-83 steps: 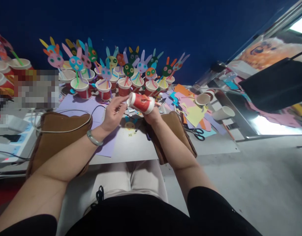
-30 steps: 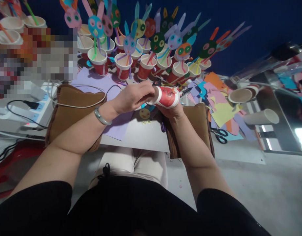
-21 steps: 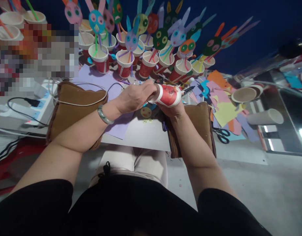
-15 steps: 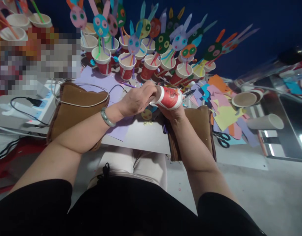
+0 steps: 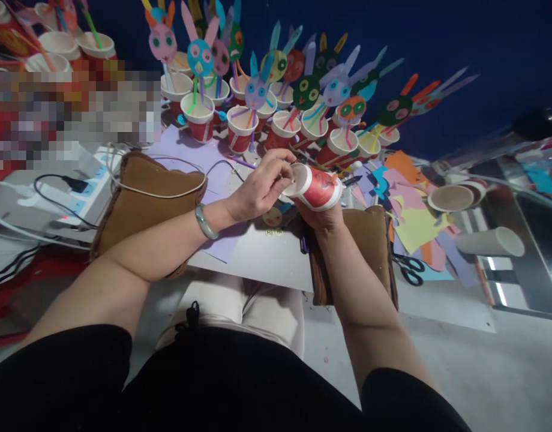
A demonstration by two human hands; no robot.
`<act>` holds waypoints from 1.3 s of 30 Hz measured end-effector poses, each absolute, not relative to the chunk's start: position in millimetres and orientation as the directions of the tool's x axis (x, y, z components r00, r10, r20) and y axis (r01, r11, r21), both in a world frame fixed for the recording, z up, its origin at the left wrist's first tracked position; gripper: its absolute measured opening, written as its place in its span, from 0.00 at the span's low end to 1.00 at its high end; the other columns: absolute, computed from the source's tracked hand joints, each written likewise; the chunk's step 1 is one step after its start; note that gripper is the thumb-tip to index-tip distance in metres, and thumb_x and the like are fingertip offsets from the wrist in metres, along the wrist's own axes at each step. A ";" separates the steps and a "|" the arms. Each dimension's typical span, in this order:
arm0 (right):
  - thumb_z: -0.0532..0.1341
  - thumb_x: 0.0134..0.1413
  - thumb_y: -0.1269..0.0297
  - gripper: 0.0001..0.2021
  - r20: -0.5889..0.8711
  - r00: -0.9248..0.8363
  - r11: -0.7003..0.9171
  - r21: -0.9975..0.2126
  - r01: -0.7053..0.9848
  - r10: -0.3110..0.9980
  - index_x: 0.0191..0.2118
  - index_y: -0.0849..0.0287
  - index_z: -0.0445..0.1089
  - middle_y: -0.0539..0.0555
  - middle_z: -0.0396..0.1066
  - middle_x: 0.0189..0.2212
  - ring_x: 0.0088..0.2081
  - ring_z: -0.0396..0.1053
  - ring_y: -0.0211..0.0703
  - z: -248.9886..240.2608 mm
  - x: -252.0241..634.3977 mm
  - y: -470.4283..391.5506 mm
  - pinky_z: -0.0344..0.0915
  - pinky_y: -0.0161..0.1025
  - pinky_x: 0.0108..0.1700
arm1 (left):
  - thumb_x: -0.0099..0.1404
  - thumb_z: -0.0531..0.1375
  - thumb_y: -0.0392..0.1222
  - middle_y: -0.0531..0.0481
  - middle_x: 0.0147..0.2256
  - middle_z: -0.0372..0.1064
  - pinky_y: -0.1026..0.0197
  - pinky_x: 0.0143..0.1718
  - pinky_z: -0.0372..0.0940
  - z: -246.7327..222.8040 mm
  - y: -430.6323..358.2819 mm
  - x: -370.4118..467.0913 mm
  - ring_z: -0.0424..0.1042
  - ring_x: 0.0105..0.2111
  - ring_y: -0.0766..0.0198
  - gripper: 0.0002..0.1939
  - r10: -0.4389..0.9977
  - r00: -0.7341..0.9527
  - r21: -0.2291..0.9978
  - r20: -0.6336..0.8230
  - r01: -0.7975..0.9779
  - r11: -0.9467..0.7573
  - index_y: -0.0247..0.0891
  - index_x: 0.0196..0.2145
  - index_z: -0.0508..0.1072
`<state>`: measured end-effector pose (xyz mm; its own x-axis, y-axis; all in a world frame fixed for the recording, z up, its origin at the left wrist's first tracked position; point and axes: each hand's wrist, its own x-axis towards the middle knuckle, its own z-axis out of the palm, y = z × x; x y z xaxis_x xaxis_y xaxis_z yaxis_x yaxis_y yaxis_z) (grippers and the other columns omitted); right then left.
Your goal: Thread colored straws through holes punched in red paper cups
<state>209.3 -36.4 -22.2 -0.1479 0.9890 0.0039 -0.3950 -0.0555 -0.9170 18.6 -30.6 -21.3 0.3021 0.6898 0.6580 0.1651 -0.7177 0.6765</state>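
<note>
Paper cup [image 5: 320,187], red, white at 2 ends, tilted over table [image 5: 267,258] behind near edge, my right hand [image 5: 323,217] gripping it. My left hand [image 5: 261,189]: fingertips almost together, beside cup; any hold, I cannot tell.

Right hand [image 5: 323,217] holds a red cup [image 5: 320,187], left hand [image 5: 262,187] seemingly touching it.

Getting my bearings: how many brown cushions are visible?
2: the left cushion, partly covered by the left forearm; the right cushion, partly covered by the right forearm. No others show.
</note>
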 end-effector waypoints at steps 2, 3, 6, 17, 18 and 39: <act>0.77 0.31 0.33 0.31 0.008 -0.143 -0.050 -0.914 -0.402 0.990 0.38 0.50 0.79 0.51 0.81 0.40 0.45 0.78 0.51 -22.6 209.9 -35.7 0.78 0.52 0.54 | 0.72 0.55 0.65 0.39 0.52 0.71 0.44 0.52 0.71 -18.5 -32.5 19.7 0.73 0.53 0.51 0.23 0.721 0.281 0.720 0.634 0.127 -0.683 0.42 0.41 0.73; 0.76 0.32 0.33 0.31 0.009 -0.144 -0.049 -0.916 -0.398 0.990 0.39 0.50 0.79 0.51 0.81 0.40 0.45 0.78 0.51 -22.9 210.2 -35.4 0.78 0.52 0.53 | 0.72 0.56 0.66 0.39 0.51 0.71 0.45 0.49 0.72 -17.3 -33.2 20.3 0.73 0.52 0.52 0.24 0.739 0.269 0.742 0.618 0.112 -0.661 0.41 0.40 0.73; 0.76 0.33 0.34 0.31 0.007 -0.145 -0.047 -0.930 -0.364 0.989 0.41 0.50 0.78 0.52 0.81 0.42 0.48 0.78 0.52 -24.0 211.4 -34.4 0.77 0.52 0.54 | 0.70 0.57 0.68 0.40 0.49 0.73 0.48 0.46 0.72 -16.2 -32.3 21.6 0.74 0.49 0.54 0.26 0.771 0.245 0.781 0.588 0.077 -0.620 0.41 0.38 0.74; 0.80 0.31 0.42 0.27 0.021 -0.102 -0.013 -0.946 -0.324 0.995 0.38 0.50 0.79 0.51 0.81 0.40 0.45 0.78 0.51 -27.7 211.9 -32.2 0.79 0.50 0.50 | 0.65 0.68 0.61 0.48 0.35 0.74 0.61 0.31 0.69 -26.2 -16.5 22.4 0.73 0.32 0.66 0.23 0.838 0.276 0.882 0.470 -0.158 -0.443 0.37 0.33 0.72; 0.79 0.31 0.41 0.28 0.009 -0.111 -0.028 -0.945 -0.325 0.994 0.38 0.50 0.79 0.51 0.81 0.40 0.45 0.78 0.51 -26.6 211.5 -33.0 0.79 0.50 0.50 | 0.65 0.68 0.60 0.50 0.33 0.73 0.61 0.29 0.68 -25.9 -16.9 22.3 0.72 0.29 0.68 0.22 0.841 0.286 0.889 0.458 -0.173 -0.425 0.37 0.33 0.72; 0.72 0.39 0.29 0.30 0.056 -0.166 -0.020 -0.904 -0.428 0.985 0.39 0.50 0.79 0.53 0.81 0.38 0.39 0.78 0.52 -21.3 208.0 -33.3 0.78 0.50 0.38 | 0.61 0.72 0.55 0.49 0.40 0.77 0.64 0.35 0.72 -23.4 -26.6 31.6 0.75 0.34 0.68 0.21 0.873 0.289 0.890 0.392 -0.358 -0.281 0.36 0.42 0.77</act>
<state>208.0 -33.3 -21.3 -0.1658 0.9845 0.0565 -0.4280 -0.0202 -0.9036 31.6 -26.6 -23.4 0.2892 0.8734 0.3918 -0.3580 -0.2809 0.8905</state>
